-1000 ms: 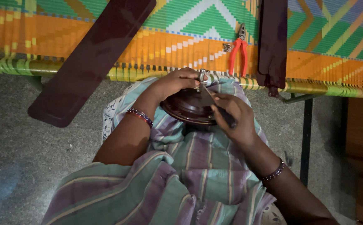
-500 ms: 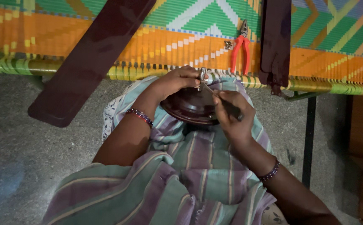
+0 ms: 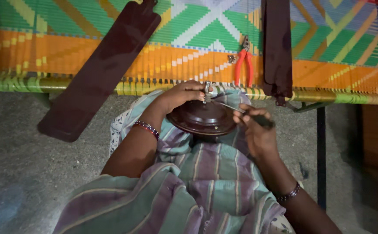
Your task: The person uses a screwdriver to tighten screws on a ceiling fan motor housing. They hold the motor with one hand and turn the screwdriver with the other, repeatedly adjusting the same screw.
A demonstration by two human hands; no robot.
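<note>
Left hand pinches a metal fitting atop the brown dome; right hand grips a screwdriver.

The left hand covers part of the small metal fitting; the screwdriver tip there is too thin to make out, its handle half hidden in the right hand

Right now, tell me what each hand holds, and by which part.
Right hand grips a thin metal screwdriver by its dark handle; left hand pinches the small metal fitting.
</note>
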